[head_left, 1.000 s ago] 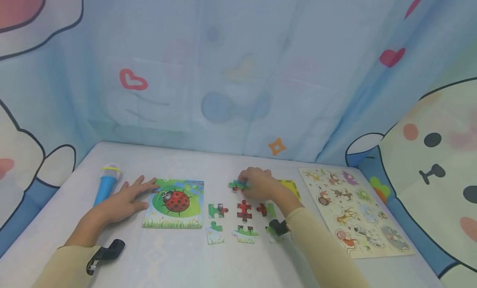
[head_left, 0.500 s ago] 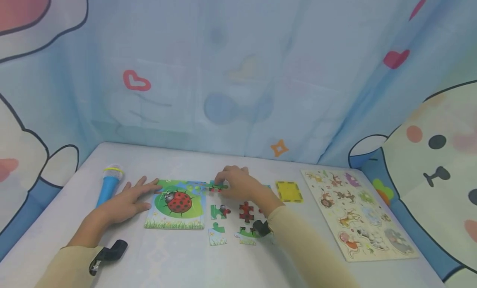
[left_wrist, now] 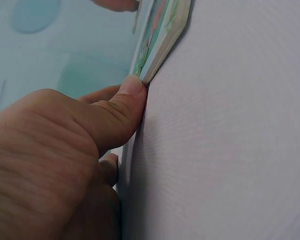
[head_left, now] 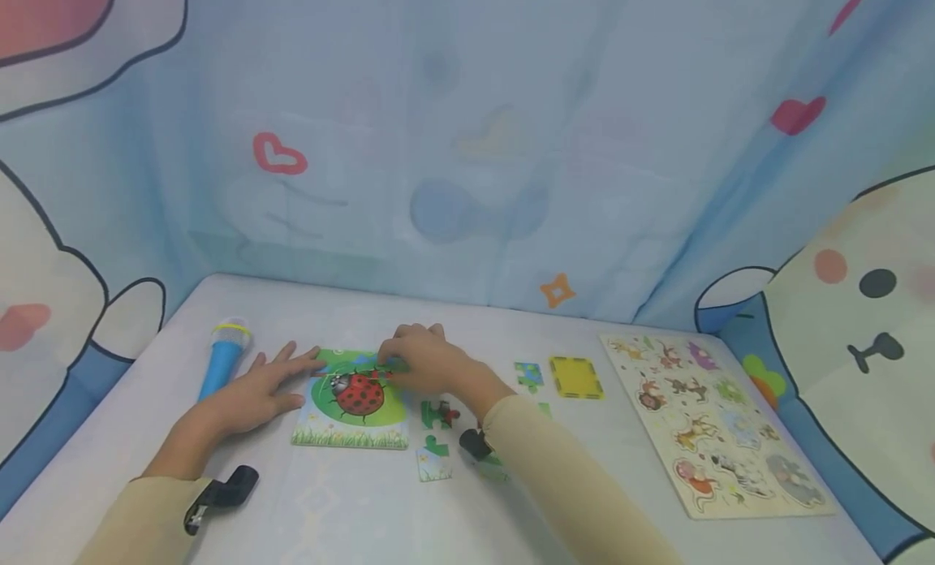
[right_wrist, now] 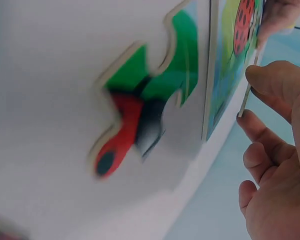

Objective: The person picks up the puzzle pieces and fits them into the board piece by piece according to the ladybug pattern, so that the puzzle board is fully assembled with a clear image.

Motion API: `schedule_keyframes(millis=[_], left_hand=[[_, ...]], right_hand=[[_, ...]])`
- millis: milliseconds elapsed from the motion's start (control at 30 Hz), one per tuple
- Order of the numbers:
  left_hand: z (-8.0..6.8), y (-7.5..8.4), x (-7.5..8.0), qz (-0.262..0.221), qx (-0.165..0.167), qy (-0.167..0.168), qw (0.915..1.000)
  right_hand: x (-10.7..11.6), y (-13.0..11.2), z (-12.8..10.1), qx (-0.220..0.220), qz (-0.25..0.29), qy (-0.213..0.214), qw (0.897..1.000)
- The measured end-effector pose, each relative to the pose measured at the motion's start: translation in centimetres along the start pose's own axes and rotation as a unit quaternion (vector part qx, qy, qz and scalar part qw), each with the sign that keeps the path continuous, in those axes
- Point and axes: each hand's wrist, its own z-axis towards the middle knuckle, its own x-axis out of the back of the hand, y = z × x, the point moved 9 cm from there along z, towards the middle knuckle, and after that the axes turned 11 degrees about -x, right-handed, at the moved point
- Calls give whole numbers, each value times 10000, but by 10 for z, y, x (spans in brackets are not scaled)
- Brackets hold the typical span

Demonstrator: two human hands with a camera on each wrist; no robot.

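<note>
Blue and yellow colours are seen on a toy mic (head_left: pixel 223 356) at the far left of the table (head_left: pixel 329 508). Just beside it, the left hand (head_left: pixel 252 394) is laid flat on the table. Its fingers are spread out straight, and nothing is gripped by it. In the left wrist view the thumb (left_wrist: pixel 125 107) is pressed against the left edge of the ladybug board (head_left: pixel 354 398).

The board is laid flat between the two hands. A red ladybug on green is painted on it.

A thin piece (right_wrist: pixel 246 90) is pinched by the right hand (head_left: pixel 424 360), between thumb and fingers. The piece is held just over the top right part of the board. In the head view most of the piece is hidden by the hand, so its picture cannot be told.

More loose pieces are laid to the right of the board. A green and red piece (head_left: pixel 438 413) is set just beside the board's right edge. A pale piece (head_left: pixel 434 461) is placed nearer the person. Others are partly hidden by the right sleeve (head_left: pixel 562 484).

Further right, a small blue piece (head_left: pixel 527 374) and a yellow square (head_left: pixel 575 377) are laid near each other. At the far right, an animal board (head_left: pixel 719 427) is laid flat, well apart from the hands.
</note>
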Motion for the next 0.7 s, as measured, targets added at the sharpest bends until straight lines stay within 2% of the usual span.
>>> schedule_keyframes(millis=[367,700], left_hand=[[1,3,0,-32,-49,-53,10000],[0,-1,0,77,-9,-48,10000]], right_hand=[[-10,-15,18,-28,-440,-37,9990],[-16,-22,26,47,-491,-101,9987]])
